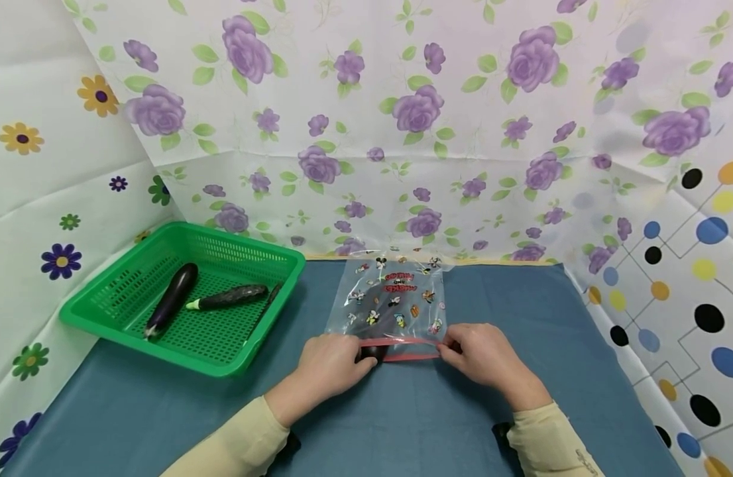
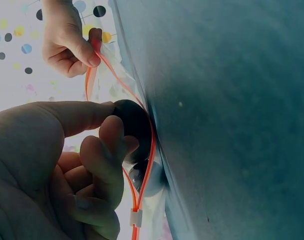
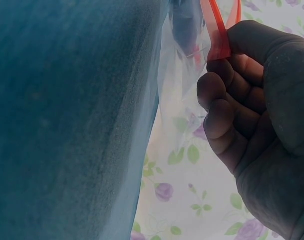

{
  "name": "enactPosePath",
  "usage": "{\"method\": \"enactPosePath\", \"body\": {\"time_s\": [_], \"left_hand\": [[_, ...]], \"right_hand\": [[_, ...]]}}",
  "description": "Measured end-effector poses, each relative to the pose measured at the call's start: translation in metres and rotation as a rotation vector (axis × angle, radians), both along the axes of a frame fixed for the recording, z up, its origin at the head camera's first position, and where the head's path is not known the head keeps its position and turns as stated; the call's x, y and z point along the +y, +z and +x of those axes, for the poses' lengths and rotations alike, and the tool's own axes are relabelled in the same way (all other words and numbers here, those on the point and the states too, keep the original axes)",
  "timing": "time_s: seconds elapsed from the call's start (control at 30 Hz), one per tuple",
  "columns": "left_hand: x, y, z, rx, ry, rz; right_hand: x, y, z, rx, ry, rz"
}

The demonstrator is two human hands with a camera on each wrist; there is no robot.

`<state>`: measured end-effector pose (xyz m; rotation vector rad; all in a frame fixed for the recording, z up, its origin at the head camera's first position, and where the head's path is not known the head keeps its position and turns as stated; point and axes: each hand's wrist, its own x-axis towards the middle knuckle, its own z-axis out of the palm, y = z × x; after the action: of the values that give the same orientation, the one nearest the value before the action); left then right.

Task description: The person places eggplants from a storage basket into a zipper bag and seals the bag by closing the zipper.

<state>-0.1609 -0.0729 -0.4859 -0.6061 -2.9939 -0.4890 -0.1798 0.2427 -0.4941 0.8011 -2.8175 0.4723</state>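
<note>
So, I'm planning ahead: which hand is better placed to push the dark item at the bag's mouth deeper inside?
Probably the left hand: it holds the dark item at the open mouth of the bag. The right hand pinches the mouth's right end, so it likely suits steadying the bag.

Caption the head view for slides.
Left hand holds a dark vegetable at a clear bag's mouth; right hand pinches its edge.

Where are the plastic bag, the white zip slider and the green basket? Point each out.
Plastic bag (image 1: 396, 301): head view, middle of its printed front.
White zip slider (image 2: 136, 218): left wrist view, middle of its body.
Green basket (image 1: 229, 368): head view, near corner of its rim.
</note>
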Motion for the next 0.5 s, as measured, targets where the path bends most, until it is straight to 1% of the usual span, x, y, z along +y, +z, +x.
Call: {"method": "enactPosePath", "body": {"time_s": [0.5], "left_hand": [[0.0012, -0.0023, -0.0045, 0.029, -0.034, 0.002]], "right_hand": [[-0.0001, -0.0005, -0.0005, 0.002, 0.003, 0.008]]}}
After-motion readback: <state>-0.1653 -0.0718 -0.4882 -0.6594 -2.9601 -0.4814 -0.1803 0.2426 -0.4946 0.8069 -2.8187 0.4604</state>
